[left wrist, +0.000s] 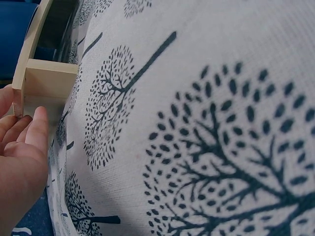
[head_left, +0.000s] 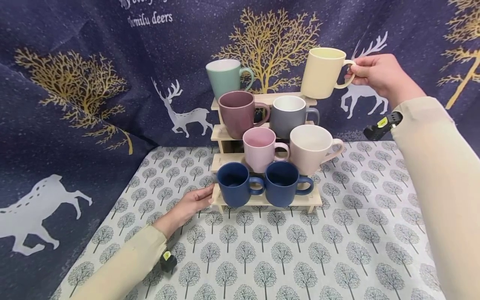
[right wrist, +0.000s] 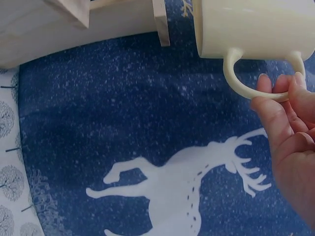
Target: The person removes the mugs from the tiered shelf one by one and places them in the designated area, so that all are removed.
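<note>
My right hand (head_left: 378, 75) pinches the handle of a pale yellow mug (head_left: 323, 74) between thumb and fingers. The mug tilts slightly at the right end of the top step; whether its base touches the wood cannot be told. In the right wrist view, the fingers (right wrist: 278, 132) curl through the mug's handle (right wrist: 246, 88). Low on the left, my left hand (head_left: 193, 204) grips the end of the bottom step of a stepped wooden rack (head_left: 268, 98). The left wrist view shows its thumb and fingers around the board's end (left wrist: 18, 96).
A green mug (head_left: 223, 79) stands top left. Below are a maroon mug (head_left: 237, 114), a grey mug (head_left: 288, 118), a pink mug (head_left: 258, 150), a cream mug (head_left: 309, 150) and two navy mugs (head_left: 233, 187). Tree-print cloth (head_left: 262, 258) covers the table; a dark blue curtain (head_left: 180, 50) hangs behind.
</note>
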### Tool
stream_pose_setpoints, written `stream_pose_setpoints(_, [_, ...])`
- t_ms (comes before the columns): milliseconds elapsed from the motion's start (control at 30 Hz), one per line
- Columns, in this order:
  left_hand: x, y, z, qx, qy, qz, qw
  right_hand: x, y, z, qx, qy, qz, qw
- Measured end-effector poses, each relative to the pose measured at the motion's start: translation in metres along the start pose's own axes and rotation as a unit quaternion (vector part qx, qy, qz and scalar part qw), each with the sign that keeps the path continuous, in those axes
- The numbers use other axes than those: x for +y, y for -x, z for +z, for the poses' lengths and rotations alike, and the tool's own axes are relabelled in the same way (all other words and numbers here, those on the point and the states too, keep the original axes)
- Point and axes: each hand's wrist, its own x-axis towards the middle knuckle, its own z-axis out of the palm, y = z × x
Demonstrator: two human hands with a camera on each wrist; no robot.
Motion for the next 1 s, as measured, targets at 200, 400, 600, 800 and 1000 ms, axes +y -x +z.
stream_pose_setpoints(200, [-0.002, 0.0, 0.0, 0.01, -0.002, -0.002, 0.9999, 0.002, 0.004, -0.011, 0.007, -0.013, -0.003, 0.9999])
stream_pose_setpoints(400, [-0.002, 0.0, -0.001, 0.006, 0.001, -0.002, 1.0, 0.005, 0.01, -0.027, 0.011, -0.009, -0.003, 0.9999])
stream_pose_setpoints(600, [-0.002, -0.001, -0.001, -0.001, 0.005, 0.003, 1.0, 0.008, 0.017, -0.043, 0.022, -0.029, 0.007, 0.9993])
stream_pose_setpoints(800, [-0.003, -0.001, -0.001, -0.001, 0.004, 0.006, 1.0, 0.01, 0.024, -0.056, 0.04, 0.0, 0.027, 0.9988])
stream_pose_setpoints(1000, [-0.003, -0.001, -0.001, 0.001, 0.001, 0.004, 1.0, 0.016, 0.033, -0.068, 0.051, 0.016, 0.035, 0.998])
